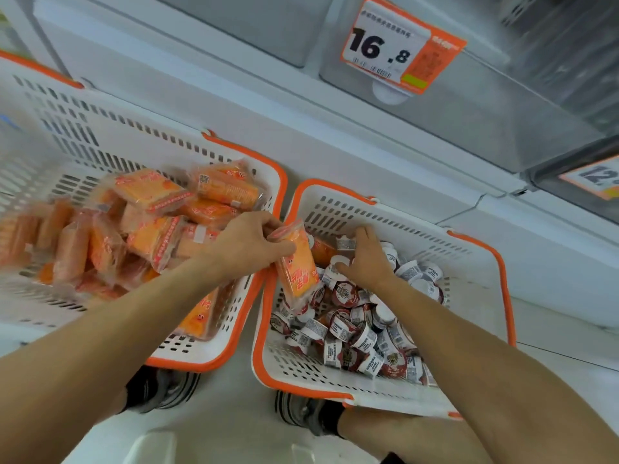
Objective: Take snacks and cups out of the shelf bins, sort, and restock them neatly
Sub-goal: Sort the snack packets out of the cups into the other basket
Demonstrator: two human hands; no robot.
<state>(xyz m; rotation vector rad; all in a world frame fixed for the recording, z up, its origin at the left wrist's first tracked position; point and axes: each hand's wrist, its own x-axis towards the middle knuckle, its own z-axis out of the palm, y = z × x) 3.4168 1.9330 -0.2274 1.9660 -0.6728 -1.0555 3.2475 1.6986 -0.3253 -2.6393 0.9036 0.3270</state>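
Two white bins with orange rims sit side by side. The left bin (234,349) holds several orange snack packets (150,189). The right bin (294,373) holds several small red-and-white cups (345,329). My left hand (248,242) grips one orange snack packet (296,266) over the gap between the bins, its lower end above the cups. My right hand (365,259) reaches into the back of the right bin, fingers curled around a small cup (345,244). Another orange packet (323,251) lies among the cups behind the held one.
Clear shelf bins hang above, with an orange price tag (395,48) reading 16.8 and a second tag (596,177) at the right edge. A white shelf wall (301,135) backs the bins. My shoes (301,413) show on the floor below.
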